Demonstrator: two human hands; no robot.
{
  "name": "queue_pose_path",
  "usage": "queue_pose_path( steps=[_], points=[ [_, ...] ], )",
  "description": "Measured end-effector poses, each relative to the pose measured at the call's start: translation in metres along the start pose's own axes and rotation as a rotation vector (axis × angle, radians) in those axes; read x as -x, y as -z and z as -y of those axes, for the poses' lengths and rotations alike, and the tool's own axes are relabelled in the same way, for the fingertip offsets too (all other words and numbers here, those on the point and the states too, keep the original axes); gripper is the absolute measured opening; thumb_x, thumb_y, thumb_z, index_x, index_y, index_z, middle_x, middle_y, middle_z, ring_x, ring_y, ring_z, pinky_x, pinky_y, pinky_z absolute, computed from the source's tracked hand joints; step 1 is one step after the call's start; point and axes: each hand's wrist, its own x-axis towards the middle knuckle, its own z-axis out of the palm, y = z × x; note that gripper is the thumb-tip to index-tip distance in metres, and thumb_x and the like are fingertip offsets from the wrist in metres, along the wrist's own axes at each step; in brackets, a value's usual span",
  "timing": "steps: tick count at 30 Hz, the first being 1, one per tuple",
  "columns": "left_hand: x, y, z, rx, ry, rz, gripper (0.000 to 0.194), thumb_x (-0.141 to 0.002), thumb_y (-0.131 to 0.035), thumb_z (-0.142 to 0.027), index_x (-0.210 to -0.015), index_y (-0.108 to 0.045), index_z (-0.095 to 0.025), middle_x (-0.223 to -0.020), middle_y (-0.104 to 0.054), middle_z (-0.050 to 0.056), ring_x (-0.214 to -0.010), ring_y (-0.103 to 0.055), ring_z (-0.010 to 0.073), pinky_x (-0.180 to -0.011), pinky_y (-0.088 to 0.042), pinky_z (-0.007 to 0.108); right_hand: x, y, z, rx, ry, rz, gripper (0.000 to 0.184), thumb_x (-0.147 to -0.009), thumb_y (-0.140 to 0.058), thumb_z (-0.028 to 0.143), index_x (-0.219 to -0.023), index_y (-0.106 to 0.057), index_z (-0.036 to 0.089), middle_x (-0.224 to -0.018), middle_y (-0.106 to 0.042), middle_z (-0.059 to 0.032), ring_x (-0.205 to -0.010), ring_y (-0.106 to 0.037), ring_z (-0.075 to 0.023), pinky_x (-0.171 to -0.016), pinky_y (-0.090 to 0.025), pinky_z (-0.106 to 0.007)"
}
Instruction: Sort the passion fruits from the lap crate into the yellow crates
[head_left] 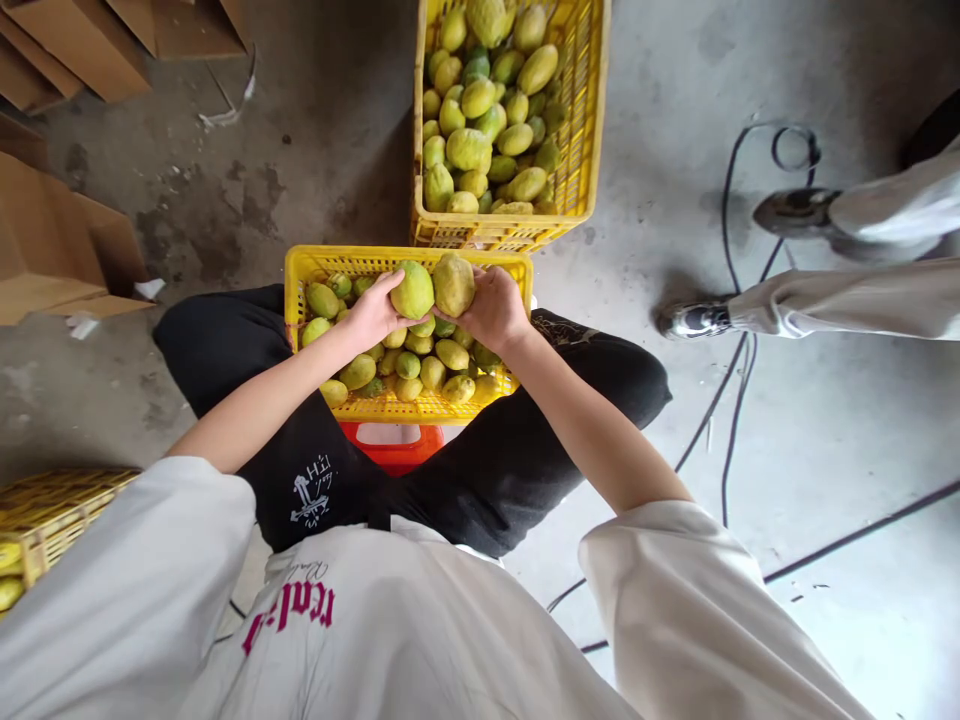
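Over concrete floor (645, 180), hands (376, 314) (496, 306) hold two fruits (412, 290) (454, 286), long axes running forward.

The smooth grey concrete floor (855, 420) is lit by pale, diffuse light, apparently from the right; its near right part is almost washed out, while the far left is left dim. A soft shadow is cast leftward by the tall yellow plastic crate (602, 110). Detail is swallowed in the black cloth trousers (480, 480). The round light-green fruit (413, 290) is rendered fairly sharply; the loose white fabric sleeves (690, 580) are stretched by wide-angle distortion.
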Motion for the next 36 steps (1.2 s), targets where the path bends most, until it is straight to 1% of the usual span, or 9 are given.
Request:
queue_pose_path(
  steps=[4, 7, 13, 15, 18, 20, 24, 30, 36],
  points=[
    [0.000, 0.001, -0.003, -0.041, -0.117, -0.039, 0.042, -0.102, -0.089, -0.042, -0.135, -0.066, -0.031, -0.135, -0.088, 0.005, -0.152, -0.079, 0.0367, -0.117, -0.071, 0.052, 0.003, -0.003, 0.005, 0.020, 0.028, 0.036, 0.046, -0.089, -0.089, 0.059, -0.127, -0.078, 0.035, -0.112, -0.088, -0.0062, -0.133, -0.078, -0.0402, -0.112, -0.067, -0.060],
    [0.002, 0.002, -0.003, -0.084, -0.159, -0.069, 0.041, -0.099, -0.093, -0.040, -0.127, -0.065, -0.031, -0.135, -0.086, 0.003, -0.154, -0.076, 0.0381, -0.119, -0.068, 0.054, 0.001, 0.000, 0.002, 0.049, 0.045, 0.085, 0.050, -0.083, -0.093, 0.060, -0.124, -0.078, 0.035, -0.113, -0.088, -0.0052, -0.133, -0.078, -0.0408, -0.112, -0.067, -0.059],
    [0.007, 0.001, -0.002, -0.082, -0.030, 0.063, 0.061, -0.101, -0.089, -0.051, -0.153, -0.062, -0.033, -0.146, -0.085, 0.011, -0.145, -0.082, 0.0379, -0.121, -0.070, 0.059, -0.005, 0.006, -0.007, 0.087, 0.072, 0.162, 0.057, -0.074, -0.098, 0.061, -0.118, -0.072, 0.036, -0.111, -0.086, -0.0042, -0.143, -0.074, -0.0418, -0.116, -0.069, -0.057],
    [0.012, -0.003, -0.004, -0.077, -0.013, 0.070, 0.062, -0.100, -0.084, -0.049, -0.155, -0.062, -0.031, -0.142, -0.086, 0.012, -0.145, -0.081, 0.0406, -0.122, -0.069, 0.065, -0.004, 0.007, -0.007, 0.053, 0.082, 0.148, 0.056, -0.075, -0.098, 0.056, -0.118, -0.068, 0.037, -0.112, -0.085, -0.0022, -0.146, -0.073, -0.0400, -0.119, -0.069, -0.057],
    [0.018, -0.010, -0.010, -0.071, -0.032, 0.047, 0.051, -0.099, -0.067, -0.040, -0.149, -0.067, -0.028, -0.132, -0.088, 0.012, -0.152, -0.075, 0.0478, -0.123, -0.065, 0.075, 0.001, 0.006, -0.004, 0.008, 0.083, 0.090, 0.051, -0.081, -0.094, 0.045, -0.123, -0.065, 0.038, -0.117, -0.083, 0.0003, -0.145, -0.071, -0.0375, -0.121, -0.068, -0.057],
    [0.020, -0.014, -0.012, -0.069, -0.050, 0.035, 0.053, -0.097, -0.058, -0.032, -0.148, -0.068, -0.028, -0.132, -0.088, 0.011, -0.155, -0.072, 0.0481, -0.124, -0.063, 0.077, 0.004, 0.002, -0.002, 0.000, 0.092, 0.041, 0.050, -0.082, -0.092, 0.037, -0.125, -0.066, 0.039, -0.122, -0.083, 0.0014, -0.143, -0.071, -0.0356, -0.119, -0.068, -0.055],
    [0.019, -0.015, -0.014, -0.083, -0.089, 0.023, 0.057, -0.090, -0.063, -0.026, -0.146, -0.068, -0.027, -0.141, -0.086, 0.012, -0.156, -0.073, 0.0435, -0.126, -0.064, 0.070, 0.007, 0.000, 0.004, -0.016, 0.097, 0.014, 0.053, -0.078, -0.089, 0.030, -0.125, -0.068, 0.040, -0.128, -0.082, 0.0014, -0.140, -0.072, -0.0350, -0.116, -0.069, -0.053],
    [0.020, -0.014, -0.015, -0.121, -0.134, -0.025, 0.061, -0.090, -0.084, -0.020, -0.145, -0.064, -0.034, -0.153, -0.081, 0.005, -0.160, -0.071, 0.0338, -0.132, -0.063, 0.055, 0.004, 0.006, 0.010, -0.071, 0.089, 0.032, 0.037, -0.087, -0.081, 0.042, -0.122, -0.074, 0.038, -0.131, -0.086, -0.0004, -0.142, -0.073, -0.0387, -0.111, -0.068, -0.057],
    [0.026, -0.017, -0.017, -0.095, -0.159, -0.001, 0.055, -0.100, -0.079, -0.013, -0.146, -0.059, -0.035, -0.154, -0.078, 0.001, -0.161, -0.071, 0.0279, -0.132, -0.065, 0.055, 0.008, 0.000, 0.008, -0.004, 0.068, -0.003, 0.035, -0.093, -0.079, 0.042, -0.127, -0.073, 0.036, -0.131, -0.087, 0.0007, -0.133, -0.078, -0.0342, -0.107, -0.068, -0.053]
  ],
)
